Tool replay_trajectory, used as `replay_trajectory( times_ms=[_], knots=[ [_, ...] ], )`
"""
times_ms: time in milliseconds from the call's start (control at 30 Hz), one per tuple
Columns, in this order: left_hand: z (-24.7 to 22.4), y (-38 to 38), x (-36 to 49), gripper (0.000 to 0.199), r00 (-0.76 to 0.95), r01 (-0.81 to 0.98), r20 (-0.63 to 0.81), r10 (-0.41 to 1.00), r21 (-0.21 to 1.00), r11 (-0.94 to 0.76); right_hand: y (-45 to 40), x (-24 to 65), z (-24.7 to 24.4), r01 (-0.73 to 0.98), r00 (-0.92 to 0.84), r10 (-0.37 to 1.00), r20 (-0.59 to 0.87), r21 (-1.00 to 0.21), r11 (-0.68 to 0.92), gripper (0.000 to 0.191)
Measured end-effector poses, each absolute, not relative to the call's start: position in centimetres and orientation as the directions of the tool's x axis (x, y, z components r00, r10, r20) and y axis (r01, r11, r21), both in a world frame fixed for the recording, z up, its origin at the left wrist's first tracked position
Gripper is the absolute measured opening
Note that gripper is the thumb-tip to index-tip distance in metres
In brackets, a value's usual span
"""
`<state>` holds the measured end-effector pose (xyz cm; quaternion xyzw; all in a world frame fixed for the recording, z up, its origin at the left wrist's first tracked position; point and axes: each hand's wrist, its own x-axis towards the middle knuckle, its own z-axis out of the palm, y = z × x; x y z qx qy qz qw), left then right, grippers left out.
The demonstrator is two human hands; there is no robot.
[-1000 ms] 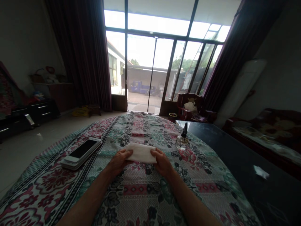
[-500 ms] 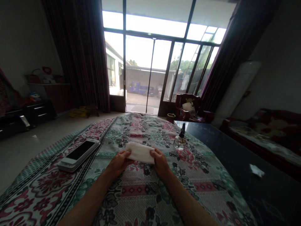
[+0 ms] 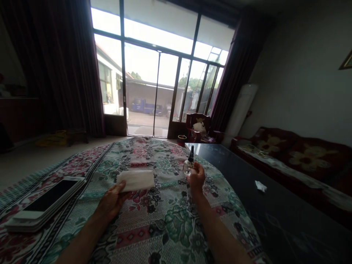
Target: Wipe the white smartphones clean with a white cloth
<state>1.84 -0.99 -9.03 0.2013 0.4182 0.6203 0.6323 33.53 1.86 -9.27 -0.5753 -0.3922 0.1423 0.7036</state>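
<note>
A folded white cloth [image 3: 139, 180] is pinched at its left end by my left hand [image 3: 112, 198], thumb on top, over the flowered tablecloth [image 3: 154, 223]. My right hand [image 3: 197, 178] is at the lower right side of a small clear bottle [image 3: 187, 167] with a black top, its fingers curled against the glass. The bottle stands upright on the tablecloth, right of the cloth. The far sides of my right fingers are hidden.
White phones or tablets [image 3: 46, 201] lie stacked at the left of the table. A dark table [image 3: 275, 209] adjoins on the right, with a crumpled white tissue [image 3: 260, 186] on it. Beyond stand a wooden chair [image 3: 194, 123] and a sofa [image 3: 288, 146].
My right hand has let go of the cloth and moved right to the bottle. My left hand still holds the cloth. The view has turned to the right.
</note>
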Motion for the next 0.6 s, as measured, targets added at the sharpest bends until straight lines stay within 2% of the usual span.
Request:
replay_trajectory(
  times_ms=[33,100,233,333,433,600],
  knots=[
    [-9.1,-1.0,1.9,0.013,-0.125,-0.616,-0.280,0.952,0.774,0.147,2.1,34.6,-9.1,0.334,0.711,0.579,0.398,-0.917,0.220,0.054],
    [-9.3,-0.9,1.9,0.014,-0.131,-0.613,-0.282,0.950,0.776,0.146,2.8,36.1,-8.7,0.418,0.727,0.552,0.409,-0.901,0.117,0.060],
    [-9.6,-0.8,1.8,0.015,-0.125,-0.606,-0.282,0.951,0.781,0.152,4.6,36.8,-8.2,0.491,0.629,0.655,0.419,-0.867,0.083,0.070],
    [-9.7,-0.8,1.8,0.015,-0.128,-0.615,-0.296,0.947,0.772,0.158,5.9,36.7,-7.8,0.519,0.589,0.687,0.425,-0.851,0.082,0.071],
    [-9.9,-0.7,1.8,0.015,-0.125,-0.632,-0.304,0.944,0.758,0.161,6.8,36.7,-7.3,0.531,0.571,0.701,0.427,-0.843,0.081,0.065],
    [-10.2,-0.4,1.7,0.014,-0.122,-0.618,-0.283,0.951,0.772,0.150,6.4,36.3,-6.5,0.562,0.490,0.751,0.443,-0.819,0.117,0.035]
  ],
)
